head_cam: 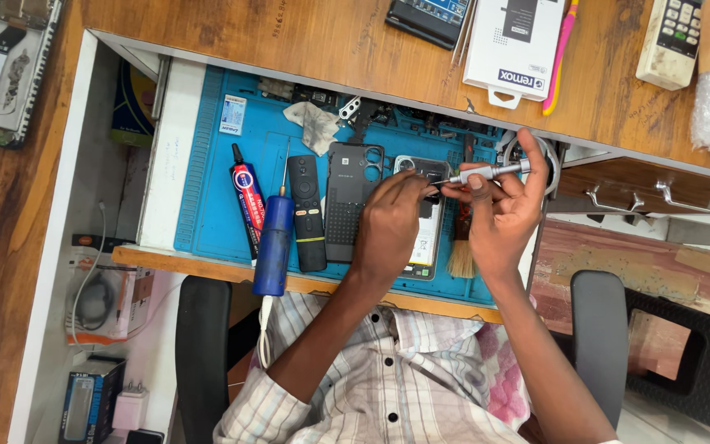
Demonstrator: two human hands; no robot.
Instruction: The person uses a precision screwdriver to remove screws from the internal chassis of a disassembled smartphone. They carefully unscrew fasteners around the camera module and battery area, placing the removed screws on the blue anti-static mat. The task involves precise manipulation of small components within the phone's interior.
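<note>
Black remote [307, 212], glue tube [247, 199], brush [460, 256], pink toothbrush [561, 51]

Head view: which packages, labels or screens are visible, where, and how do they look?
White flat box: desktop, top centre, hang tab.
Glue tube: blue mat, left, red-blue label.
Label card: mat's top-left, white-blue.
Dark box: floor, bottom left.

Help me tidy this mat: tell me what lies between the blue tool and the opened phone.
In the head view, two things lie between the blue tool and the opened phone: a black remote, then a black phone back cover.
</note>
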